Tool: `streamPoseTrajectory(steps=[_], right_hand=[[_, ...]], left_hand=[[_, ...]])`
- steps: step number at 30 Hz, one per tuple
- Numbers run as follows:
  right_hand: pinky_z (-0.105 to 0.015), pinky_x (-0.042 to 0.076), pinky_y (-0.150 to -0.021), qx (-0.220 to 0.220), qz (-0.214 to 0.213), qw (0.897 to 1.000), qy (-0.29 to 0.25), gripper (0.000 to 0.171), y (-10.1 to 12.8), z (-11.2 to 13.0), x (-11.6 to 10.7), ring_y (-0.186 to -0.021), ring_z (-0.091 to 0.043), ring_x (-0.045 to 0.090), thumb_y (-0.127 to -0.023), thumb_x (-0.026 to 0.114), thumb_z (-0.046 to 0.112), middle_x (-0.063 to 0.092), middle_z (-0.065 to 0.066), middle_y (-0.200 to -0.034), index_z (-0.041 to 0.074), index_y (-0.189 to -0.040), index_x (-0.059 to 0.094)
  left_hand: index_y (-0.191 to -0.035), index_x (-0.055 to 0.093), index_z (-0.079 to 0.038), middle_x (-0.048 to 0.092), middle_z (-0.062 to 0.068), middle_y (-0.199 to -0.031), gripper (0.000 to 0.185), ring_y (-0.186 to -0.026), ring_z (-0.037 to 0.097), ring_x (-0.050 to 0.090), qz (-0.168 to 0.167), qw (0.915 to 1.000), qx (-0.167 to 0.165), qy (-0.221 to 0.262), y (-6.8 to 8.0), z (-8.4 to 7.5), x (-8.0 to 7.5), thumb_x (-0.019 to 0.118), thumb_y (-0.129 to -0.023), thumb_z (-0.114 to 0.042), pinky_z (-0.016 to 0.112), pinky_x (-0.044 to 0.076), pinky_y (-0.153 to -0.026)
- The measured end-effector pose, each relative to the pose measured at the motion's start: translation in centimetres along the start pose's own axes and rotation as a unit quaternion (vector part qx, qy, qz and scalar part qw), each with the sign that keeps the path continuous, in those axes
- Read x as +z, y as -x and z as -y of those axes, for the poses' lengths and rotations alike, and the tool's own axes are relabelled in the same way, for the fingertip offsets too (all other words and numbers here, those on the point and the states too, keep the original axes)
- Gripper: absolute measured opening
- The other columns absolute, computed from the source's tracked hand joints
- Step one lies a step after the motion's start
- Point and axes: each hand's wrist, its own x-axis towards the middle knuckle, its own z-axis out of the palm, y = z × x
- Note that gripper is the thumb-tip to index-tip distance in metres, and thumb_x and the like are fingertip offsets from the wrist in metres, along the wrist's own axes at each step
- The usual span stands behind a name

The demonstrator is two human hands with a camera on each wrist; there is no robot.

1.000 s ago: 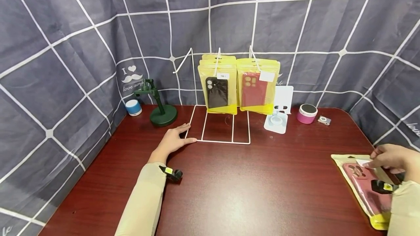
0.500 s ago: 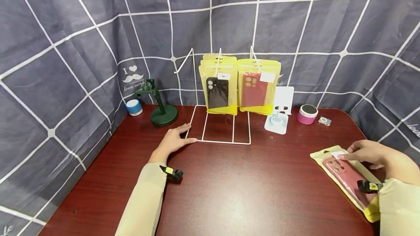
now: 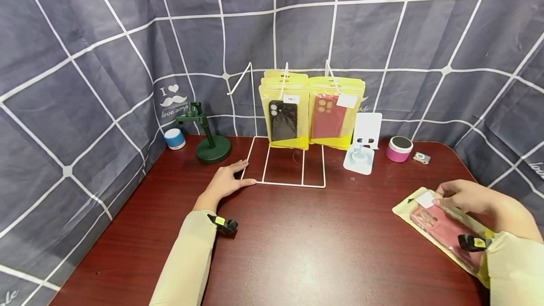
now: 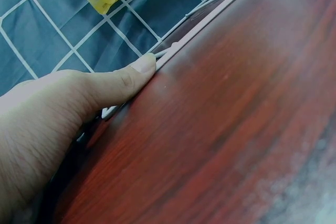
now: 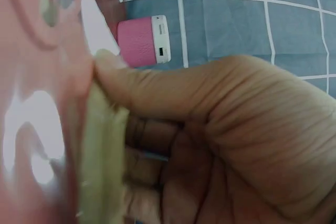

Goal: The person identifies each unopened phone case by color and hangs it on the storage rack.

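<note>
My right hand (image 3: 469, 198) pinches the edge of a clear-fronted yellow bag holding a pink phone case (image 3: 442, 230), tilted over the right side of the table. In the right wrist view the thumb (image 5: 142, 85) lies by a white label, the other fingers curled behind the bag. My left hand (image 3: 225, 181) rests at the front left corner of a white wire display rack (image 3: 293, 184), thumb (image 4: 142, 66) extended on its wire. From the rack's hooks hang yellow bags: a stack with a black phone case (image 3: 284, 121) in front, another with a red phone case (image 3: 328, 117). The leftmost hook holds nothing.
A green stand (image 3: 214, 149) and a blue speaker (image 3: 174, 139) are at the back left of the dark red table (image 3: 306, 249). Right of the rack are a white phone stand (image 3: 359, 159), a pink speaker (image 3: 399, 149) and a small silver device (image 3: 421, 157). A grey grid curtain (image 3: 306, 32) hangs behind.
My right hand has moved left with the bagged pink phone case, from the table's right edge inward, the bag tilting further. The left hand stays at the rack's corner.
</note>
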Motion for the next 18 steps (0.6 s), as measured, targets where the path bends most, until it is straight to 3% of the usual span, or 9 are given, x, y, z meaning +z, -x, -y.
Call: streamPoseTrajectory(steps=[3,6,14,18], right_hand=[[-0.026,0.042,-0.054,-0.035,-0.032,0.999,0.015,0.008,-0.1,0.3,-0.1,-0.065,-0.006,0.052,-0.098,0.063,0.010,0.060,0.004,-0.078,0.002,-0.095,0.064],[-0.026,0.044,-0.059,-0.042,-0.045,0.998,-0.010,0.009,-0.3,0.7,0.0,-0.071,-0.010,0.058,-0.099,0.063,0.010,0.065,0.000,-0.080,0.001,-0.099,0.063],[-0.026,0.053,-0.068,-0.054,-0.010,0.996,-0.068,0.016,-0.2,2.1,-0.2,-0.079,-0.016,0.067,-0.102,0.059,0.012,0.073,-0.010,-0.093,0.000,-0.110,0.065],[-0.028,0.052,-0.063,-0.071,-0.017,0.996,-0.058,0.012,-0.1,2.8,-0.3,-0.073,-0.015,0.065,-0.102,0.058,0.011,0.071,-0.008,-0.087,0.004,-0.105,0.067]], left_hand=[[-0.148,0.054,-0.023,0.046,0.001,-0.154,0.089,-0.144,0.026,0.039,-0.001,1.0000,0.000,-0.003,0.0,0.0,0.0,0.069,-0.077,-0.075,0.050,0.033,-0.115],[-0.148,0.054,-0.023,0.047,0.001,-0.154,0.089,-0.144,0.025,0.039,-0.001,1.0000,0.001,-0.006,-0.1,0.0,0.0,0.069,-0.077,-0.075,0.050,0.033,-0.115],[-0.147,0.055,-0.022,0.047,0.003,-0.153,0.092,-0.143,0.027,0.040,-0.005,0.9999,0.008,0.004,-0.1,0.2,0.2,0.068,-0.075,-0.078,0.051,0.035,-0.114],[-0.148,0.054,-0.022,0.046,0.003,-0.154,0.093,-0.144,0.027,0.040,-0.002,1.0000,0.008,0.005,-0.1,0.2,0.2,0.067,-0.075,-0.078,0.052,0.034,-0.114]])
